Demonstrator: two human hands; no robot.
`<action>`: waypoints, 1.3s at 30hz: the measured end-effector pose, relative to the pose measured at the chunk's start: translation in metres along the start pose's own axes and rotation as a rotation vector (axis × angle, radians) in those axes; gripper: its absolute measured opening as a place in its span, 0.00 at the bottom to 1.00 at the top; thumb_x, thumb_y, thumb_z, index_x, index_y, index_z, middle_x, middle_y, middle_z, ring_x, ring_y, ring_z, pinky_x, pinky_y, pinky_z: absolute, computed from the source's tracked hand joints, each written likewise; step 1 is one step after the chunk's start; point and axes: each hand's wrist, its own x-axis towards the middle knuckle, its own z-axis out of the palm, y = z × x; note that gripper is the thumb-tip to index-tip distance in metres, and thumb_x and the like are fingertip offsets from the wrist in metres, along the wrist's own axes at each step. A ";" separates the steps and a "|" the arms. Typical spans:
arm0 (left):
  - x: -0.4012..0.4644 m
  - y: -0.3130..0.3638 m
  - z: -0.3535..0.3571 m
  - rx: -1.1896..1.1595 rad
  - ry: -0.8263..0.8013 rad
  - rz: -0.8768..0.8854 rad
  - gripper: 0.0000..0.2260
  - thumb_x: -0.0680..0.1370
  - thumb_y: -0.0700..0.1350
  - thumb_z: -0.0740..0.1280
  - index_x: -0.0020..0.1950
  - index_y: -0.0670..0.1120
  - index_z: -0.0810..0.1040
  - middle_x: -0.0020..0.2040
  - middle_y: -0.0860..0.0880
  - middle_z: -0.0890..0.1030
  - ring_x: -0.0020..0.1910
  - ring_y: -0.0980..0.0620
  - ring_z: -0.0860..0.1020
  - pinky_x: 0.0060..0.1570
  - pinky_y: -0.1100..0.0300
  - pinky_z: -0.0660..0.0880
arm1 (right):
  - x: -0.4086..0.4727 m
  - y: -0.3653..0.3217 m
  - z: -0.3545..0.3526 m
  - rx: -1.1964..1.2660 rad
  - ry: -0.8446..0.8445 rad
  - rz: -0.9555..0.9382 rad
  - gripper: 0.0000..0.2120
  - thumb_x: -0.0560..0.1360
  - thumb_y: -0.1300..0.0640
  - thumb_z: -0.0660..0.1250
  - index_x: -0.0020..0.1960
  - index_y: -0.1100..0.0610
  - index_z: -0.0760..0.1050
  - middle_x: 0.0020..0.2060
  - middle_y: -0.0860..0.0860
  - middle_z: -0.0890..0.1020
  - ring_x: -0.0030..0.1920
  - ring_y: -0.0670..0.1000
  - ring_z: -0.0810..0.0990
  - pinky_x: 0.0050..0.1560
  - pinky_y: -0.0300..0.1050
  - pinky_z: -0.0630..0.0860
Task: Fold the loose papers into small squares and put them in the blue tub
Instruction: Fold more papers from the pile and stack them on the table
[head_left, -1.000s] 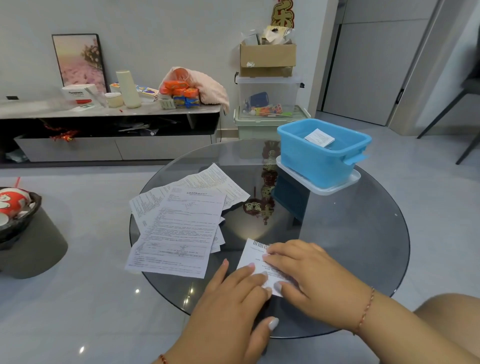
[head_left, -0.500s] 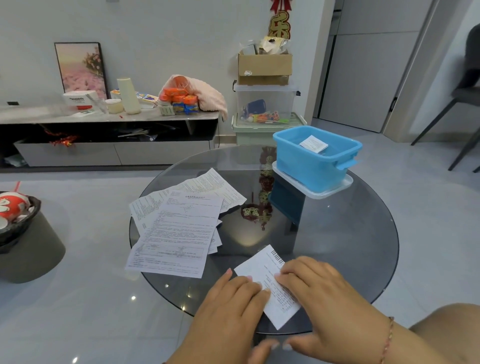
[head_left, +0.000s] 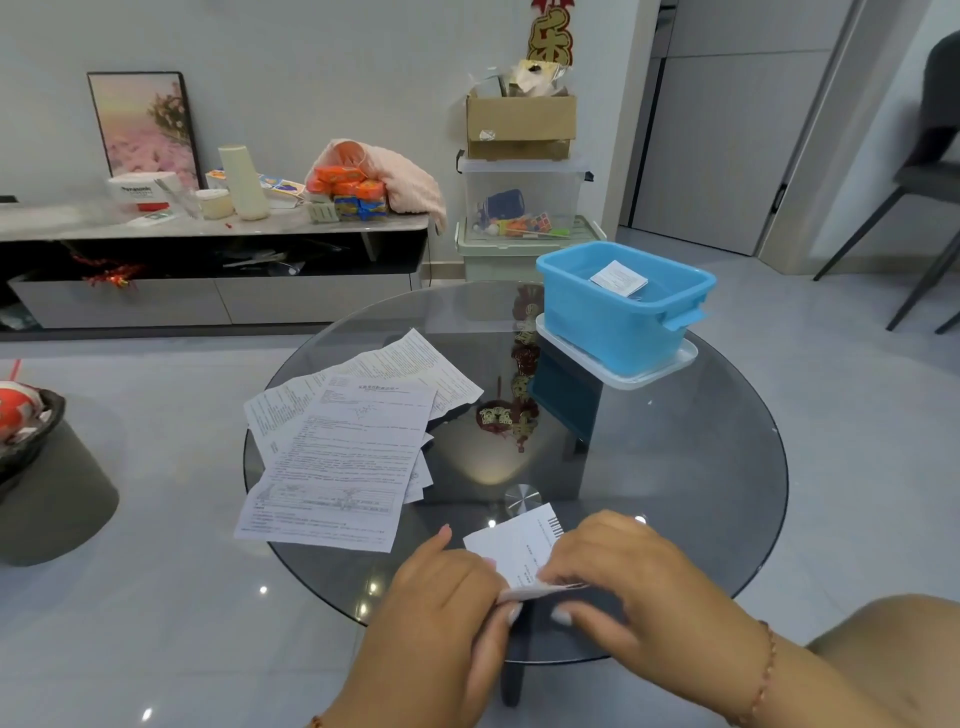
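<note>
At the near edge of the round glass tabletop (head_left: 675, 467), my left hand (head_left: 447, 597) and right hand (head_left: 623, 571) each pinch the near edge of a half-folded paper (head_left: 519, 545). I should match corners before creasing. Loose sheets (head_left: 343, 452) wait left; the blue tub (head_left: 623, 312) sits far right, one square inside.

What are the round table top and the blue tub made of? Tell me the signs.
Table top: looks like dark tinted glass with a glossy finish; it mirrors the tub and the floor shows through it.
Blue tub: probably moulded plastic, smooth and slightly shiny, with a rolled rim and a moulded handle.
</note>
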 end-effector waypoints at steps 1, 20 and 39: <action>-0.001 0.000 0.000 -0.009 -0.013 -0.025 0.03 0.72 0.45 0.65 0.45 0.50 0.74 0.40 0.53 0.78 0.42 0.55 0.76 0.63 0.54 0.69 | 0.001 0.001 0.003 0.025 0.030 0.020 0.06 0.71 0.51 0.65 0.48 0.45 0.76 0.44 0.37 0.78 0.46 0.38 0.71 0.47 0.31 0.67; 0.008 0.021 0.000 0.106 -0.023 -0.648 0.15 0.62 0.52 0.78 0.26 0.54 0.72 0.42 0.62 0.74 0.43 0.60 0.68 0.41 0.60 0.69 | 0.027 0.001 0.012 0.241 0.193 0.511 0.16 0.69 0.53 0.74 0.41 0.48 0.65 0.29 0.46 0.77 0.32 0.40 0.73 0.34 0.32 0.69; 0.008 0.011 -0.006 0.031 -0.078 -0.552 0.07 0.65 0.49 0.75 0.37 0.60 0.79 0.42 0.66 0.75 0.44 0.62 0.68 0.46 0.67 0.64 | 0.036 -0.013 0.023 -0.093 0.086 0.533 0.24 0.58 0.29 0.64 0.45 0.44 0.64 0.43 0.40 0.68 0.48 0.45 0.64 0.46 0.39 0.62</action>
